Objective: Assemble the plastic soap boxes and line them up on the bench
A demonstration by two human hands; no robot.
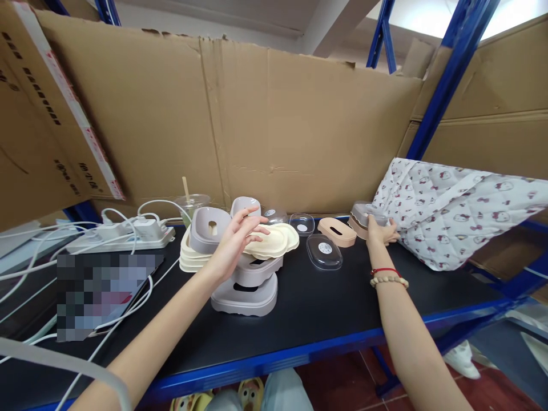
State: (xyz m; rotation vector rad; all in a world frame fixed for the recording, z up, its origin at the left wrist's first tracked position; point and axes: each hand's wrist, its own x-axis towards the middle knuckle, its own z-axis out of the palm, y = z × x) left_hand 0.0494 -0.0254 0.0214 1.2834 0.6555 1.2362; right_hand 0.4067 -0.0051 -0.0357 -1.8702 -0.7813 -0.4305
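Observation:
Over a pile of plastic parts my left hand hovers with its fingers stretched apart. Below it are a cream oval plastic piece, stacked grey plastic covers with slots and a grey box-shaped piece. At the right, my right hand has its fingers around the side of a clear plastic lid, which rests on a beige piece; part of it is hidden by the hand. Left of that lie a peach slotted cover and a clear lid with a round label.
A patterned quilted bag leans at the right. A power strip with white cables and a blurred screen device lie at the left. Behind stands a cardboard wall. A clear cup with a straw is at the back left.

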